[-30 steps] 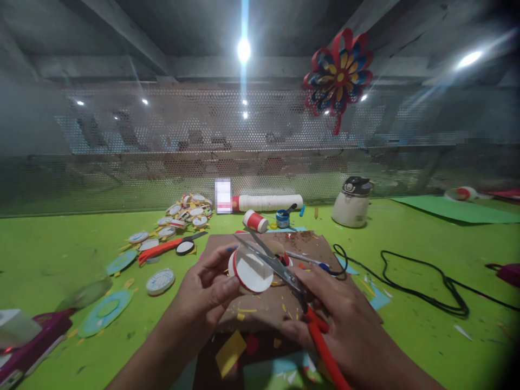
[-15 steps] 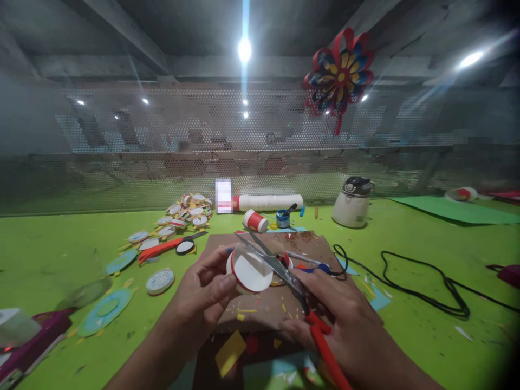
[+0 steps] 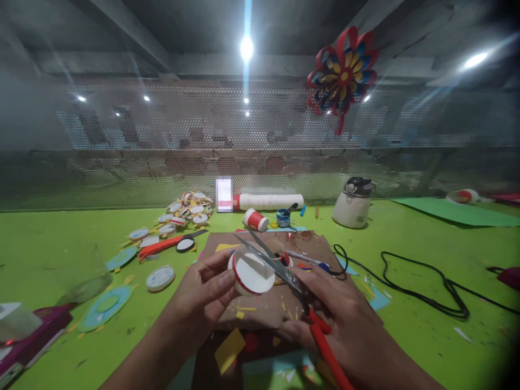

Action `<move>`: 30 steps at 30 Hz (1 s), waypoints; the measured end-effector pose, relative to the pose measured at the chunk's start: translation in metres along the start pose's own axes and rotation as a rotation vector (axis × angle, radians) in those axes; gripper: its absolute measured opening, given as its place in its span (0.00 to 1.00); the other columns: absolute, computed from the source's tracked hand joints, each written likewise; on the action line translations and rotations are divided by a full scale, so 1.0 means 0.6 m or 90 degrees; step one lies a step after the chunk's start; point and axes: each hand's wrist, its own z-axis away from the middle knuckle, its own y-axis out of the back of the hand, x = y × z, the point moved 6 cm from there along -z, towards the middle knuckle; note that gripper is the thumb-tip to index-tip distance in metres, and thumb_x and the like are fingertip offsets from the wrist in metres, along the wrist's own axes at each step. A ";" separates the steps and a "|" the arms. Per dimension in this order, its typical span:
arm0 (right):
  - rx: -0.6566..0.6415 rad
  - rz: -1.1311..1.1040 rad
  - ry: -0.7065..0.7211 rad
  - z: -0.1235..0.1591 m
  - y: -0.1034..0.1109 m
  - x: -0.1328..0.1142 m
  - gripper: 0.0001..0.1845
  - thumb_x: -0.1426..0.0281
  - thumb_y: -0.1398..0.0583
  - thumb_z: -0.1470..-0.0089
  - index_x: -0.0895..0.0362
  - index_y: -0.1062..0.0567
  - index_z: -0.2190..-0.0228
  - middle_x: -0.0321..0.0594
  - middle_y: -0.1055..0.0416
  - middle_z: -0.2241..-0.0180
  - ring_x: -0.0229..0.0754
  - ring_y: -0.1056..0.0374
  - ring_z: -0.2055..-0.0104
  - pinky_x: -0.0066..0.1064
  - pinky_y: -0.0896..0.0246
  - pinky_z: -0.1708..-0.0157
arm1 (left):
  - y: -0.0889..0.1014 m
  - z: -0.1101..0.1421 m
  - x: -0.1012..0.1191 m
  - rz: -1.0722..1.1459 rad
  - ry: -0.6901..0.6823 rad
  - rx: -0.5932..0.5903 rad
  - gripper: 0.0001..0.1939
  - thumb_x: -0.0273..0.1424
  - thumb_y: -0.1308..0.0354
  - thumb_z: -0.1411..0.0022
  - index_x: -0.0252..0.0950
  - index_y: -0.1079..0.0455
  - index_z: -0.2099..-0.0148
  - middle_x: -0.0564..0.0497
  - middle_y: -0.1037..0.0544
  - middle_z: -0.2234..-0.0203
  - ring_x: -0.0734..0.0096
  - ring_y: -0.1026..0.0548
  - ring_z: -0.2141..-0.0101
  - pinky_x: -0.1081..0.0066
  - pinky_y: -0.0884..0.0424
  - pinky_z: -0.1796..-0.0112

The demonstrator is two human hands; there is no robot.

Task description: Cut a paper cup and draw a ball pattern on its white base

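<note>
My left hand (image 3: 209,284) grips a cut-down paper cup (image 3: 254,275), white inside with a red band round its outside, between thumb and fingers. In my right hand (image 3: 333,309) is a pair of scissors (image 3: 282,269) with red handles. Its two blades are a little apart and point up and left, passing over the cup's far edge; I cannot tell whether they touch it. Beneath both hands lies a brown cardboard sheet (image 3: 231,319) with yellow paper scraps. Behind the cup, a ring-shaped roll, perhaps tape, is mostly hidden.
Round paper pieces (image 3: 197,208) are heaped at the back left, near red-handled scissors (image 3: 162,247). Past the cardboard are a red-and-white paper cup (image 3: 255,220), a blue jar (image 3: 283,218) and a stack of cups (image 3: 270,202). A kettle-like jug (image 3: 352,203) and a black cord (image 3: 422,295) are right.
The cup in my left hand has tilted slightly and shifted a little right and down. The scissors stay in my right hand, their blades still parted.
</note>
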 end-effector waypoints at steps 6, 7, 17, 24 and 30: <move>0.023 -0.002 -0.003 0.003 0.005 0.002 0.28 0.57 0.36 0.44 0.52 0.28 0.44 0.50 0.24 0.51 0.53 0.25 0.56 0.45 0.26 0.59 | -0.006 0.003 -0.001 0.017 0.017 -0.041 0.23 0.38 0.28 0.48 0.37 0.20 0.50 0.40 0.17 0.59 0.51 0.19 0.56 0.61 0.24 0.53; 0.023 -0.003 0.001 0.003 0.006 0.000 0.27 0.58 0.36 0.44 0.52 0.27 0.45 0.50 0.24 0.52 0.52 0.25 0.56 0.44 0.26 0.60 | -0.006 0.003 0.000 0.017 0.013 -0.047 0.22 0.38 0.29 0.48 0.37 0.20 0.51 0.41 0.17 0.59 0.51 0.19 0.56 0.61 0.24 0.53; 0.068 -0.035 0.001 0.005 0.008 -0.010 0.22 0.60 0.35 0.46 0.52 0.24 0.50 0.45 0.22 0.56 0.50 0.25 0.59 0.39 0.27 0.62 | -0.006 0.002 0.006 0.052 -0.008 -0.039 0.17 0.38 0.31 0.45 0.36 0.18 0.54 0.43 0.16 0.62 0.59 0.18 0.62 0.69 0.20 0.63; 0.041 -0.018 0.032 -0.001 0.005 -0.010 0.27 0.58 0.35 0.46 0.55 0.26 0.47 0.50 0.23 0.53 0.53 0.24 0.55 0.43 0.25 0.60 | -0.012 0.001 0.004 0.072 0.004 -0.063 0.15 0.37 0.31 0.44 0.37 0.18 0.56 0.45 0.16 0.65 0.62 0.18 0.65 0.72 0.21 0.66; 0.020 -0.013 0.031 -0.001 0.008 -0.013 0.28 0.56 0.36 0.45 0.55 0.27 0.46 0.52 0.24 0.50 0.55 0.26 0.51 0.46 0.26 0.57 | -0.021 0.005 0.004 0.086 0.015 -0.083 0.11 0.35 0.30 0.45 0.38 0.17 0.59 0.47 0.16 0.69 0.65 0.18 0.69 0.75 0.22 0.68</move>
